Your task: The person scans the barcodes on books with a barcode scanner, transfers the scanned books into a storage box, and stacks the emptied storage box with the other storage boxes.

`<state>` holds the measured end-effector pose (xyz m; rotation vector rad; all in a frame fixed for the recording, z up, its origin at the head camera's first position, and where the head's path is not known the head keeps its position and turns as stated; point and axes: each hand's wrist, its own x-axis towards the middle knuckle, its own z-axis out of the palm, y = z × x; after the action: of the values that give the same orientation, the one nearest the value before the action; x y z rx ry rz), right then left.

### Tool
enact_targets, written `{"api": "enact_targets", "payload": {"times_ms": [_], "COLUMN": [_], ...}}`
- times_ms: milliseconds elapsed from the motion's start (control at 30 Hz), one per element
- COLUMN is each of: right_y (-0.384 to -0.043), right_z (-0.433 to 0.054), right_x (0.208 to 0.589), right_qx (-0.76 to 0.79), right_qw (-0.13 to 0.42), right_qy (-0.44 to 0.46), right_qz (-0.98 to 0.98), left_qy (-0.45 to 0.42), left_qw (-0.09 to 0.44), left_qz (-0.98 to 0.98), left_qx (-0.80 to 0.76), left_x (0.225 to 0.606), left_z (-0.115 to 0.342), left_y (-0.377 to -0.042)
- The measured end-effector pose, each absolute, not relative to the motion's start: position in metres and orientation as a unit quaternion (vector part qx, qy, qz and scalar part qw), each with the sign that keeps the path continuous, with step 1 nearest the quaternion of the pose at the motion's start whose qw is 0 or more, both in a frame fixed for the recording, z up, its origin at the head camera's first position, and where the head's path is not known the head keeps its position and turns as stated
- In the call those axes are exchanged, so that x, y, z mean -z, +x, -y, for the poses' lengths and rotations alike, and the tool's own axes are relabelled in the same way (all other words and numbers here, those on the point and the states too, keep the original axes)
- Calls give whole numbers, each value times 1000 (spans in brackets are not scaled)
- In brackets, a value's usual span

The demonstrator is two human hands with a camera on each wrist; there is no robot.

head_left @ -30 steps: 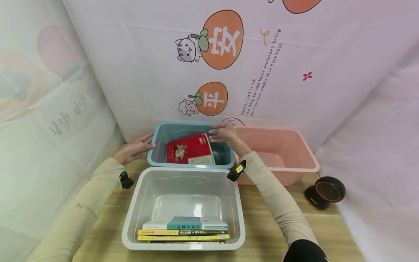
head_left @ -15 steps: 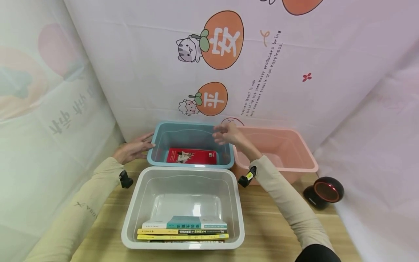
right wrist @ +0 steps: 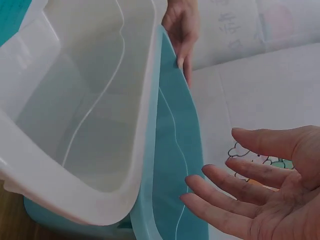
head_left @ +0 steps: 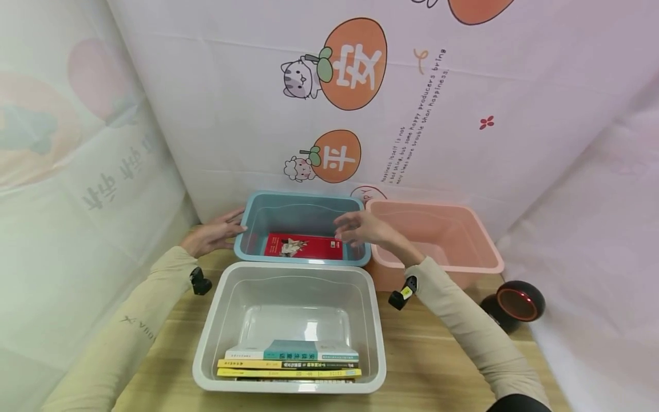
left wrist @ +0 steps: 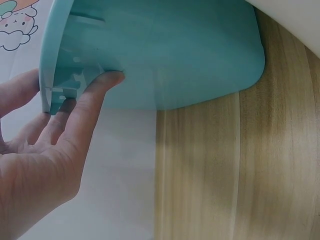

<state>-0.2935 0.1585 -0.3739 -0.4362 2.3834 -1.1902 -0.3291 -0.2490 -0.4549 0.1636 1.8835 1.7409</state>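
My left hand (head_left: 213, 233) rests at the left end of the blue plastic bin (head_left: 280, 207). In the left wrist view, its fingers (left wrist: 95, 95) touch the outer wall below the rim, with another digit at the rim's edge. Inside that bin lies a red book (head_left: 304, 246) with a pale picture on its cover. My right hand (head_left: 362, 228) hovers over the bin's right end, holding nothing. The right wrist view shows its fingers (right wrist: 225, 185) spread and slightly bent.
A light grey bin (head_left: 288, 280) stands in front, several books (head_left: 288, 363) in its near side with spines up. Right of the blue bin is a pink bin (head_left: 435, 214). A black round device (head_left: 517, 301) stands at the table's right, and printed cloth (head_left: 231, 114) hangs behind.
The red book has dropped from leaning up to lying low in the blue bin. My right hand has let go of it and drawn slightly right and nearer. My left hand stays put.
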Motion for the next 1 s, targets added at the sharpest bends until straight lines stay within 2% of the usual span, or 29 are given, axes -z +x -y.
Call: {"api": "enact_targets", "payload": {"times_ms": [167, 533, 1000], "right_y": [-277, -235, -199], "right_z": [-154, -155, -157], "right_x": [371, 373, 380], "right_qx": [401, 340, 320], "right_qw": [223, 221, 250], "right_qy": [-196, -358, -346], "right_qz": [-866, -841, -846], "left_qy": [62, 70, 66], "left_qw": [281, 281, 282], "left_qz": [-704, -711, -706], "left_qx": [-649, -641, -646], "left_x": [456, 456, 454], "left_z": [249, 249, 249], "left_y": [-328, -330, -328]}}
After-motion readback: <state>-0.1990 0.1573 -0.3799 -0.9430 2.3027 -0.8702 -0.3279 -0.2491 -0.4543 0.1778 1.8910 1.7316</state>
